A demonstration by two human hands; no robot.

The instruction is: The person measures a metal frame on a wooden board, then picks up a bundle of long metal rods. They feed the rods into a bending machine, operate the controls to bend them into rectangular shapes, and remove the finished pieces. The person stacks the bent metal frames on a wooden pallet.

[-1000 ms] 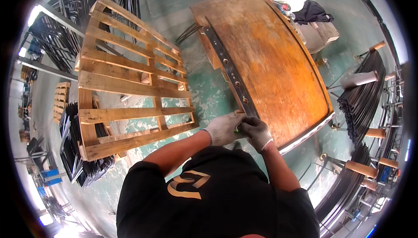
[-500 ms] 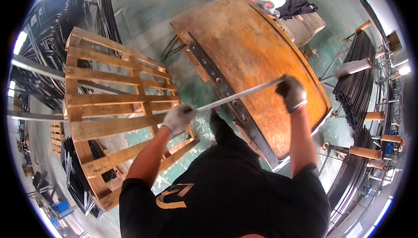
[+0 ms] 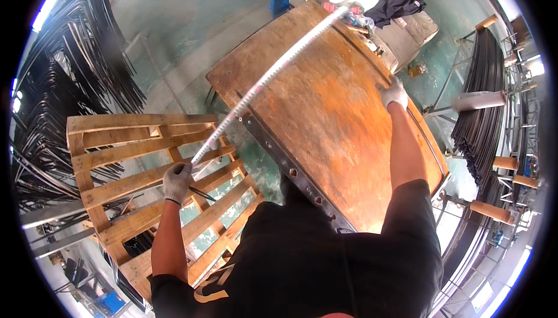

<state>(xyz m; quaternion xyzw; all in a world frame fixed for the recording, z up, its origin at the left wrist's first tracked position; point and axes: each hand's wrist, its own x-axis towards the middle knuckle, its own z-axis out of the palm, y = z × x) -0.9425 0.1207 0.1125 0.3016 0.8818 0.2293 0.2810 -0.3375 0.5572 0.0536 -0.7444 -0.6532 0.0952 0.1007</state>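
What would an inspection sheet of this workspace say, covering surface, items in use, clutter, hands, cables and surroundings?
Surface: wooden tabletop, worn, stained orange-brown; dark metal strip with holes along its left edge.
Items in use: long pale strip, slanting across the tabletop's far left part; contact unclear.
Clutter: dark cloth on a grey-beige bundle, beyond the table's far right side.
Hands: left hand, gloved, closed around the pale strip's near end; right hand, gloved, at the tabletop's right edge, grip unclear.
Cables: nothing seen.
Surroundings: slatted wooden pallet at left; black rods racked at right.
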